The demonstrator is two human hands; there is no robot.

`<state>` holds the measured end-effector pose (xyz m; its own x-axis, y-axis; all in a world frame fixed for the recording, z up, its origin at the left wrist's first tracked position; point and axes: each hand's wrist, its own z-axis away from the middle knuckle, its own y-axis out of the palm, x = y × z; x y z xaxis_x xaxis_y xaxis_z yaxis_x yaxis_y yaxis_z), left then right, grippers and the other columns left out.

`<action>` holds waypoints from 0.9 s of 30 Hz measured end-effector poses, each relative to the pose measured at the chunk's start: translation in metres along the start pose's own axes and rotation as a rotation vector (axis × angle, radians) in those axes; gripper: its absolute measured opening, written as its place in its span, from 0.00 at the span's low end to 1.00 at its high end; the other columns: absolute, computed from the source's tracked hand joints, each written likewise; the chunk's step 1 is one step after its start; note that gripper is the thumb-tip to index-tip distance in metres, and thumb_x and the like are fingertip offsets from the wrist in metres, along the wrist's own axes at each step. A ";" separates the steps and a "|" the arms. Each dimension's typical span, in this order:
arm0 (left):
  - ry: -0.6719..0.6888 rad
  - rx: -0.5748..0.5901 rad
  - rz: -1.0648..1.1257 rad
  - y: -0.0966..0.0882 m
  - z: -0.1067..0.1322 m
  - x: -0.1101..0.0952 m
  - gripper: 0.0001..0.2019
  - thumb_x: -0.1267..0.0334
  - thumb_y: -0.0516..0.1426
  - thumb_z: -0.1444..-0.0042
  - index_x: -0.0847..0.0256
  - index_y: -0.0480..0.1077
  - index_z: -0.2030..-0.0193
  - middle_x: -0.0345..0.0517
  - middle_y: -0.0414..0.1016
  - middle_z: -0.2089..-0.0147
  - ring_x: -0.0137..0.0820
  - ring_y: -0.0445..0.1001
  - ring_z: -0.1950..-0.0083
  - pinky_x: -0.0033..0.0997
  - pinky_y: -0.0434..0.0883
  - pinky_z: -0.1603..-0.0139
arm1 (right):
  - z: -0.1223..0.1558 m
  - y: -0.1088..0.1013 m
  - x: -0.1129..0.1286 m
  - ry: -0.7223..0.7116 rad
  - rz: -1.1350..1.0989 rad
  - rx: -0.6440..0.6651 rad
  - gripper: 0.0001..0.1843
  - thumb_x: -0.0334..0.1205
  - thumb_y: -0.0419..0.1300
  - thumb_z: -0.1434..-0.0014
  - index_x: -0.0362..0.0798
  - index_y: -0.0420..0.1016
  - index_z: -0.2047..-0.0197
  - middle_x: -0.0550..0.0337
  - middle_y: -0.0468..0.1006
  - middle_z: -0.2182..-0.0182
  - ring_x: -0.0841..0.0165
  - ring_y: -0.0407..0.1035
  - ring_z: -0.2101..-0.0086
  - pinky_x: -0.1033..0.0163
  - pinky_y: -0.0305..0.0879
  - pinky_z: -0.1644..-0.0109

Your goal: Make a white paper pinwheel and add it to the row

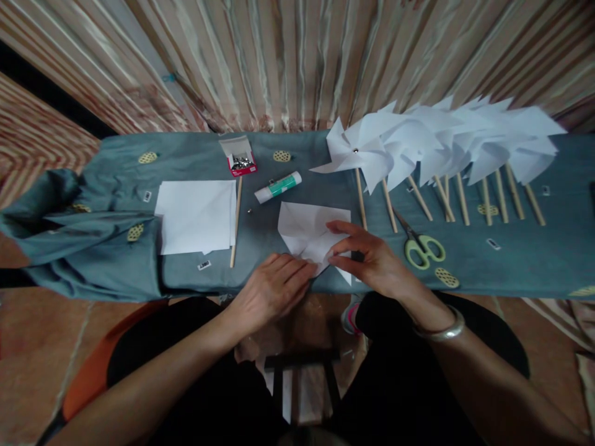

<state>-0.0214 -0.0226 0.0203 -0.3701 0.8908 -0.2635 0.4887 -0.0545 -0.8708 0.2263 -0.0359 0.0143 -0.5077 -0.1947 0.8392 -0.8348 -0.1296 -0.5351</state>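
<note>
A white square of paper (307,218), cut and partly folded, lies near the table's front edge with loose points around its middle. My left hand (276,288) has its fingers closed together at the paper's lower edge, gripping it there. From the right, my right hand (372,255) pinches a flap of the same paper between thumb and finger, while the index finger is raised a little above it. What is under my left fingertips is hidden. A single metal pin (250,211) lies left of the paper, near a glue stick (277,187).
A stack of white paper (198,217) lies left, with a wooden stick (237,223) along its edge. Behind are an opened box of metal pins (240,162) and, at right, several overlapping paper pinwheels (400,145) on sticks. Green-handled scissors (424,250) lie beside my right hand.
</note>
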 end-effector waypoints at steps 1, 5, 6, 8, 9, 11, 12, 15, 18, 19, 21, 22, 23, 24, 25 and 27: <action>-0.005 -0.002 0.013 0.001 0.000 -0.001 0.14 0.70 0.54 0.34 0.64 0.69 0.42 0.54 0.81 0.52 0.36 0.79 0.55 0.36 0.75 0.57 | -0.001 0.003 -0.001 -0.013 0.021 -0.020 0.04 0.40 0.66 0.40 0.52 0.82 0.66 0.51 0.76 0.40 0.55 0.72 0.41 0.45 0.68 0.38; 0.007 -0.001 0.054 0.004 0.000 -0.001 0.15 0.73 0.55 0.35 0.65 0.69 0.42 0.54 0.81 0.52 0.36 0.79 0.53 0.37 0.77 0.55 | -0.003 0.012 -0.003 -0.070 0.130 -0.076 0.03 0.37 0.65 0.41 0.51 0.81 0.67 0.48 0.77 0.42 0.54 0.73 0.43 0.45 0.69 0.40; 0.010 -0.010 0.062 0.005 0.000 -0.001 0.14 0.73 0.56 0.35 0.65 0.70 0.43 0.54 0.81 0.52 0.36 0.79 0.53 0.38 0.77 0.55 | -0.004 0.014 -0.002 -0.081 0.160 -0.085 0.03 0.36 0.65 0.41 0.50 0.81 0.67 0.48 0.77 0.42 0.54 0.73 0.43 0.44 0.69 0.40; 0.011 -0.032 0.073 0.007 0.000 0.000 0.12 0.72 0.56 0.35 0.67 0.71 0.45 0.54 0.81 0.53 0.37 0.78 0.53 0.39 0.78 0.55 | -0.005 0.017 -0.001 -0.094 0.207 -0.101 0.03 0.36 0.65 0.42 0.50 0.80 0.68 0.47 0.77 0.43 0.53 0.73 0.44 0.43 0.69 0.40; 0.009 -0.039 0.076 0.008 0.000 0.001 0.12 0.72 0.56 0.35 0.67 0.71 0.46 0.55 0.81 0.53 0.37 0.78 0.53 0.40 0.78 0.55 | -0.006 0.018 -0.001 -0.096 0.222 -0.110 0.03 0.35 0.65 0.42 0.50 0.80 0.69 0.48 0.78 0.44 0.52 0.73 0.44 0.43 0.69 0.40; 0.002 -0.040 0.078 0.010 0.000 0.002 0.11 0.72 0.55 0.34 0.67 0.72 0.46 0.54 0.81 0.54 0.37 0.78 0.54 0.40 0.79 0.56 | -0.006 0.020 -0.001 -0.101 0.239 -0.126 0.03 0.35 0.65 0.43 0.50 0.79 0.69 0.48 0.78 0.44 0.52 0.73 0.44 0.43 0.69 0.41; -0.002 -0.035 0.078 0.010 0.000 0.002 0.11 0.72 0.54 0.34 0.67 0.72 0.47 0.54 0.81 0.54 0.37 0.78 0.54 0.40 0.79 0.56 | -0.006 0.021 -0.001 -0.103 0.244 -0.132 0.02 0.35 0.66 0.43 0.50 0.79 0.69 0.48 0.78 0.45 0.52 0.73 0.44 0.43 0.69 0.41; -0.013 -0.029 0.085 0.010 -0.001 0.002 0.11 0.72 0.55 0.34 0.67 0.73 0.48 0.54 0.81 0.55 0.37 0.78 0.55 0.41 0.79 0.56 | -0.005 0.022 -0.002 -0.101 0.254 -0.139 0.00 0.36 0.66 0.43 0.50 0.79 0.67 0.47 0.78 0.44 0.52 0.73 0.45 0.44 0.70 0.42; -0.022 -0.020 0.103 0.010 -0.001 0.002 0.11 0.70 0.55 0.34 0.67 0.73 0.47 0.54 0.81 0.55 0.37 0.78 0.54 0.41 0.79 0.56 | -0.004 0.022 -0.002 -0.089 0.257 -0.141 0.02 0.37 0.67 0.43 0.50 0.79 0.65 0.46 0.78 0.44 0.52 0.73 0.44 0.43 0.70 0.42; -0.025 -0.016 0.106 0.010 -0.001 0.003 0.11 0.70 0.54 0.33 0.66 0.73 0.47 0.54 0.81 0.55 0.37 0.78 0.54 0.41 0.79 0.56 | -0.004 0.022 -0.002 -0.087 0.255 -0.140 0.02 0.37 0.67 0.44 0.50 0.79 0.64 0.46 0.78 0.44 0.52 0.73 0.44 0.43 0.70 0.42; -0.027 -0.010 0.101 0.009 -0.001 0.003 0.11 0.70 0.55 0.33 0.67 0.73 0.48 0.54 0.81 0.55 0.37 0.78 0.55 0.41 0.79 0.56 | -0.004 0.022 -0.003 -0.086 0.252 -0.143 0.03 0.37 0.67 0.44 0.50 0.78 0.64 0.46 0.78 0.43 0.52 0.73 0.44 0.43 0.70 0.41; -0.026 -0.010 0.095 0.009 -0.001 0.003 0.11 0.70 0.55 0.34 0.67 0.73 0.48 0.54 0.81 0.55 0.37 0.78 0.55 0.40 0.79 0.56 | -0.003 0.022 -0.003 -0.088 0.252 -0.146 0.03 0.37 0.67 0.43 0.50 0.78 0.64 0.45 0.77 0.43 0.52 0.73 0.44 0.43 0.70 0.41; -0.026 -0.010 0.090 0.009 -0.001 0.003 0.11 0.70 0.55 0.34 0.67 0.73 0.48 0.54 0.81 0.55 0.37 0.78 0.55 0.40 0.79 0.56 | -0.003 0.022 -0.004 -0.092 0.253 -0.149 0.03 0.37 0.67 0.43 0.50 0.78 0.64 0.45 0.77 0.43 0.52 0.72 0.44 0.43 0.70 0.41; -0.027 -0.007 0.086 0.009 -0.001 0.003 0.11 0.70 0.55 0.34 0.67 0.74 0.48 0.54 0.81 0.55 0.37 0.78 0.55 0.40 0.79 0.56 | -0.003 0.022 -0.004 -0.096 0.255 -0.153 0.03 0.37 0.67 0.43 0.49 0.78 0.64 0.45 0.77 0.43 0.52 0.72 0.44 0.43 0.70 0.41; -0.029 -0.001 0.085 0.009 -0.001 0.003 0.11 0.70 0.55 0.34 0.66 0.74 0.48 0.53 0.81 0.55 0.37 0.78 0.55 0.40 0.79 0.56 | -0.003 0.023 -0.004 -0.101 0.259 -0.156 0.03 0.37 0.67 0.43 0.49 0.78 0.64 0.45 0.77 0.43 0.52 0.72 0.44 0.43 0.70 0.41; -0.036 0.007 0.087 0.010 -0.001 0.003 0.11 0.70 0.55 0.34 0.65 0.74 0.48 0.53 0.80 0.55 0.37 0.78 0.54 0.40 0.79 0.55 | -0.002 0.023 -0.004 -0.115 0.271 -0.158 0.03 0.38 0.67 0.42 0.50 0.78 0.63 0.46 0.77 0.43 0.52 0.72 0.44 0.43 0.70 0.41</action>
<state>-0.0168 -0.0196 0.0117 -0.3550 0.8657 -0.3529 0.5146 -0.1342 -0.8468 0.2085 -0.0362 -0.0014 -0.6961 -0.3111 0.6470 -0.6998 0.0926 -0.7083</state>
